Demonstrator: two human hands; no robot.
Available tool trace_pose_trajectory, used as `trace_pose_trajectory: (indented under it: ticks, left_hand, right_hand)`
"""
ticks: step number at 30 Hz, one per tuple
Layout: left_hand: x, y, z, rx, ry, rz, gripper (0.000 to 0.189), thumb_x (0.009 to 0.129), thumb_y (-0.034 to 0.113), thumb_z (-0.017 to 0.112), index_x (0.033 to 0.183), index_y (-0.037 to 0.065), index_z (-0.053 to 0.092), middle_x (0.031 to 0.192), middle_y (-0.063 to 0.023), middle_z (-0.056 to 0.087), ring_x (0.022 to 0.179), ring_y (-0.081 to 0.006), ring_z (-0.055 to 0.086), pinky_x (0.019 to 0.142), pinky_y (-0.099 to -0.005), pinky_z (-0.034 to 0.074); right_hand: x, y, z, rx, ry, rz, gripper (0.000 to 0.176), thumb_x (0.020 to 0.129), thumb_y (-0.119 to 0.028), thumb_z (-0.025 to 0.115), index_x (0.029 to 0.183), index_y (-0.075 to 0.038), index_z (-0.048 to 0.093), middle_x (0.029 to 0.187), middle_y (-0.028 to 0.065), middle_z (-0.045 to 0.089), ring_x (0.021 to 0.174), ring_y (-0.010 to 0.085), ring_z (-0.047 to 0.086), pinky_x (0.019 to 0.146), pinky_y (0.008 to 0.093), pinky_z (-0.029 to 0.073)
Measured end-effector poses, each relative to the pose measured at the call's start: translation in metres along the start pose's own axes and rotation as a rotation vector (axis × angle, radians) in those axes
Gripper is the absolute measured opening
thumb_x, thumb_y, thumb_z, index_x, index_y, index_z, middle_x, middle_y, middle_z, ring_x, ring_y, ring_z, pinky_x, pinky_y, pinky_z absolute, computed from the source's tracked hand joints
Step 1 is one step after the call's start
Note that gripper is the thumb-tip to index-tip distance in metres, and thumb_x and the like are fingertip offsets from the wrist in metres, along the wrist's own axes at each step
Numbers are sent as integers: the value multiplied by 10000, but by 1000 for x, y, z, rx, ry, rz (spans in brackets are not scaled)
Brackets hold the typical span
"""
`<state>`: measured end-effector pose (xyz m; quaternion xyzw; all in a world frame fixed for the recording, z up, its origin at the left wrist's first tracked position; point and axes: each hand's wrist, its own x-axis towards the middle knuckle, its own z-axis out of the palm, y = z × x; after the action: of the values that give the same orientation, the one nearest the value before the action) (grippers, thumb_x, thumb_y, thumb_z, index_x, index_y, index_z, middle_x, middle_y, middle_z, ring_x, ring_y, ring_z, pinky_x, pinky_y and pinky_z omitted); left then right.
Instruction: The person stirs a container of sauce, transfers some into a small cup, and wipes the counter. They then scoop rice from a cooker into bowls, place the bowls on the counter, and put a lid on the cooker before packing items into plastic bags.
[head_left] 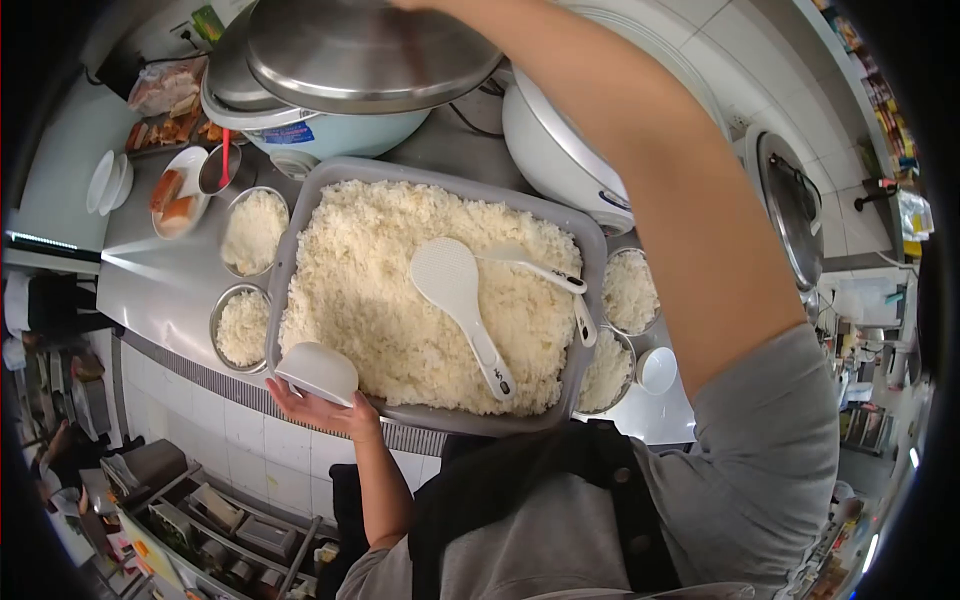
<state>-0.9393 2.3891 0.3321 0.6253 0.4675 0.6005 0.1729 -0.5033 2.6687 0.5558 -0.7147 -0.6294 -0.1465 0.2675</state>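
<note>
Left hand [325, 408]: cupped under a white bowl [318, 370], gripping it at the counter's [160, 285] near edge.
Right hand: hidden past the lid [370, 50]; its grip cannot be told.
Rice tray [420, 172]: touching the bowl, with a white paddle [458, 300] lying on the rice.

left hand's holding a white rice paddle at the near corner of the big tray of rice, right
Not quite. The left hand holds a white bowl, not a rice paddle, at the near corner of the big tray of rice. The head view shows this, with the two white paddles lying loose on the rice.
</note>
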Motion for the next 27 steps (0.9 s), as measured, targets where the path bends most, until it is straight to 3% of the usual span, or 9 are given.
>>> trace_pose_trajectory:
  ticks: [2,4,6,7,14,17,20,25,27]
  left_hand:
    - [3,0,6,-16,27,27,1274,760,732,730,1584,1,91,1606,-216,211,1463,-382,294,1175,-595,313]
    - [3,-1,7,-17,5,21,1272,761,724,741,1588,4,96,1587,-206,232,1436,-376,321,1169,-585,328]
    - [3,2,4,-36,-45,-1,1271,762,713,753,1592,5,101,1573,-196,247,1415,-370,343,1166,-579,336]
    - [4,5,3,-55,-80,-18,1271,761,707,759,1594,5,105,1567,-190,251,1406,-367,351,1165,-578,337]
    - [8,53,34,-29,-221,76,1171,800,652,750,1607,33,171,1574,-215,297,1412,-381,411,1132,-579,381]
    - [3,78,58,-223,-258,-20,1164,752,505,838,1609,53,193,1570,-225,336,1427,-375,407,1150,-565,386]
    - [-6,97,84,-380,-274,-75,1171,727,424,865,1615,69,190,1548,-227,375,1419,-363,422,1145,-545,406]
    - [-21,160,137,-611,-358,-267,1299,654,513,901,1625,84,153,1481,-192,421,1349,-340,499,1074,-496,500]
    - [-26,180,158,-702,-484,-287,1278,643,366,908,1630,94,143,1415,-176,467,1301,-324,525,1069,-464,490]
  right_hand:
    - [-55,-44,-62,122,-214,7,564,921,-207,693,1379,61,505,1494,330,425,1306,472,520,1077,490,472]
    - [-118,-60,-81,27,-692,-55,380,901,-287,692,1123,19,650,1126,269,656,1016,410,660,856,506,545]
    - [-220,-61,-81,-8,-777,-131,236,882,-164,677,990,44,699,933,248,708,905,401,709,799,508,576]
    - [-256,-61,-86,-97,-1059,-128,177,842,-94,677,937,49,719,862,234,725,825,398,724,747,494,590]
    - [-381,-45,-114,-155,-862,-292,150,745,-35,686,859,47,740,824,198,716,777,312,730,606,420,595]
    - [-356,-56,-167,-198,-846,-171,203,754,-39,690,927,55,737,862,203,715,807,313,723,735,454,596]
    - [-301,-38,-247,-290,-810,-126,286,825,-39,661,1102,-33,730,940,165,713,938,307,701,1042,550,425]
    - [-234,111,-259,-516,-334,132,350,905,-17,589,1193,-146,740,1020,84,701,1150,269,612,1121,606,257]
    - [-219,196,-229,-620,-171,178,201,914,-89,583,977,-133,768,976,88,721,1098,249,625,1087,589,292]
